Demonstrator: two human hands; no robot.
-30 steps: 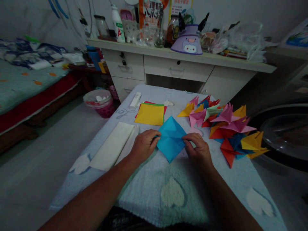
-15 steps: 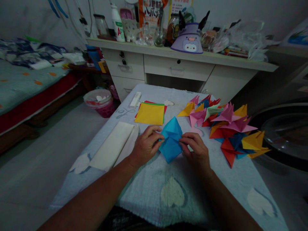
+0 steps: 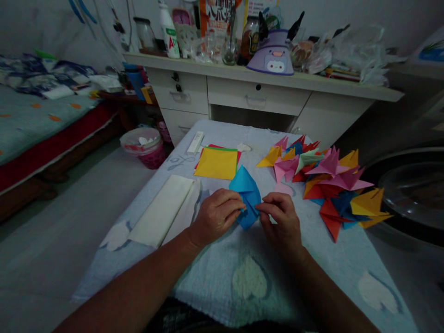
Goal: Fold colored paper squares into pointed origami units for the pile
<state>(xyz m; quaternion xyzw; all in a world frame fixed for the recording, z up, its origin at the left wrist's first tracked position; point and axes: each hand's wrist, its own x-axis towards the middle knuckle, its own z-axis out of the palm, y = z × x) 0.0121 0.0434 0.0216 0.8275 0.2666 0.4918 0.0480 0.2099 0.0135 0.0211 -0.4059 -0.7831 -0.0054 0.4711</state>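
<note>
A partly folded sheet of blue origami paper (image 3: 245,185) is between my two hands above the cloth-covered table. My left hand (image 3: 222,210) has its fingers closed on the paper's left side and covers part of it. At the right edge, my right hand (image 3: 280,217) pinches the paper between thumb and fingertips. Beyond the paper lies a stack of square origami sheets (image 3: 217,163), yellow on top with red and green edges showing. Several folded paper cranes (image 3: 333,175) in red, pink, yellow and blue are heaped to the right.
A folded cream-coloured sheet (image 3: 161,210) lies on the table's left side, with a small white box (image 3: 196,142) farther back. A cluttered white desk (image 3: 236,74) stands behind the table. On the floor at left is a pink waste bin (image 3: 151,152).
My left hand has moved slightly right, bringing the paper's left side inward. The blue paper looks narrower and tilts more to the left at its top. My right hand keeps its pinch.
</note>
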